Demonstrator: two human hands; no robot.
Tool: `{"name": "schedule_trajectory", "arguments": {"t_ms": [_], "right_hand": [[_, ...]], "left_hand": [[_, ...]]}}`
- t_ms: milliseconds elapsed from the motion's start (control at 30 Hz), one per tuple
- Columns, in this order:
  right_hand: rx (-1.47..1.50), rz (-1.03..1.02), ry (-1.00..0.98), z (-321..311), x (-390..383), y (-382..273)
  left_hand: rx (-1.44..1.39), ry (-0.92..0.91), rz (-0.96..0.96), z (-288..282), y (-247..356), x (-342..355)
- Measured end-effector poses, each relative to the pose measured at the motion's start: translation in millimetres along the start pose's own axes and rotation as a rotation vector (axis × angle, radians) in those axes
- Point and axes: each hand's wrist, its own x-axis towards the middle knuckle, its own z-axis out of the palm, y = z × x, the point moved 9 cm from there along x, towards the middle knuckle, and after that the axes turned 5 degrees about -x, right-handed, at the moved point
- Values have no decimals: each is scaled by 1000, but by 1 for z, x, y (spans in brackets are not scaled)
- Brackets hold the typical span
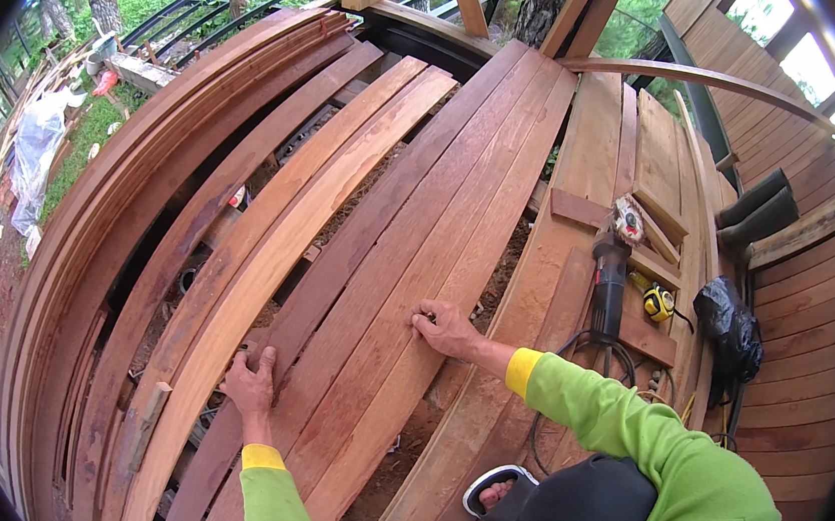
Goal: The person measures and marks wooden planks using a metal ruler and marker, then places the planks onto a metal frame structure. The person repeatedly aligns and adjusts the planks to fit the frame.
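Several long reddish-brown wooden planks [390, 288] lie side by side in front of me. My left hand [252, 385] is at their left edge, its fingers curled and thumb laid along the wood. What it grips there, if anything, is hidden. On top of the rightmost of these planks rests my right hand [446, 330], its fingers pinched together near the surface. A tiny dark spot shows at its fingertips, too small to name. Left of my left hand runs a lighter orange-brown plank [284, 233], with an open gap between it and the reddish ones.
An angle grinder [609, 279] with its cable lies on boards at the right, beside a yellow tape measure [659, 304]. Further right are a black plastic bag [730, 326] and dark boots [759, 211]. Stacked planks [90, 219] line the left side. Gaps between boards show ground below.
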Motion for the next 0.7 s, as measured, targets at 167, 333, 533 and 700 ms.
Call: {"name": "schedule_trajectory", "arguments": {"t_ms": [167, 333, 533, 700], "right_hand": [[-4, 5, 1, 0, 1, 4], [8, 14, 1, 0, 1, 5], [22, -4, 13, 1, 2, 4], [4, -15, 20, 0, 2, 13]], "left_hand": [[16, -89, -31, 3, 6, 0], [-25, -103, -68, 4, 5, 1], [52, -128, -42, 9, 1, 1], [172, -139, -36, 6, 22, -8]]}}
